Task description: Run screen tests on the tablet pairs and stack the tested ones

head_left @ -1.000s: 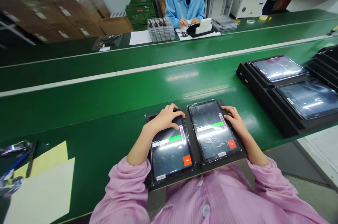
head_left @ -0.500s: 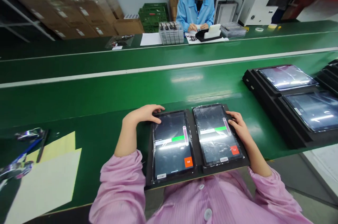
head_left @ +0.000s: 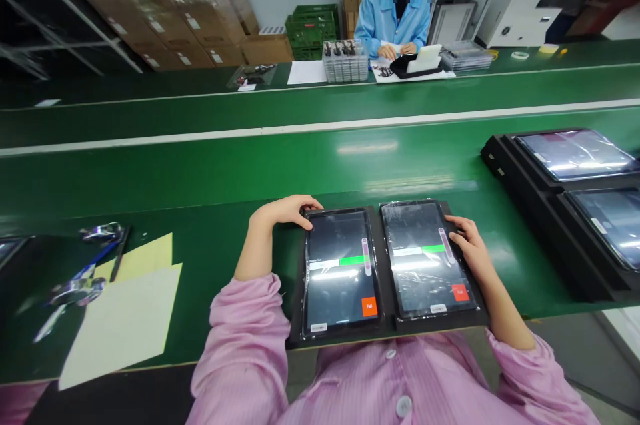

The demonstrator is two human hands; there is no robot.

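Two tablets lie side by side in a black tray (head_left: 295, 318) at the table's front edge. Each lit screen shows a green bar, a pink slider and an orange-red square. My left hand (head_left: 290, 211) rests at the upper left corner of the left tablet (head_left: 340, 285), its thumb on the corner and its fingers curled over the back edge. My right hand (head_left: 471, 246) lies along the right side of the right tablet (head_left: 420, 278), fingertips at its upper edge. Both hands grip the tray or tablet edges; the exact contact underneath is hidden.
Stacked black trays with tablets (head_left: 555, 238) stand at the right. Yellow and white paper sheets (head_left: 125, 325), a pen and shiny wrapped items (head_left: 80, 288) lie at the left. Across the green bench, a person in blue (head_left: 395, 11) works beside clear stacked trays (head_left: 346, 63).
The camera view has shifted left, so everything appears further right and more of the left side shows. My hands stay at the same places on the tablets.
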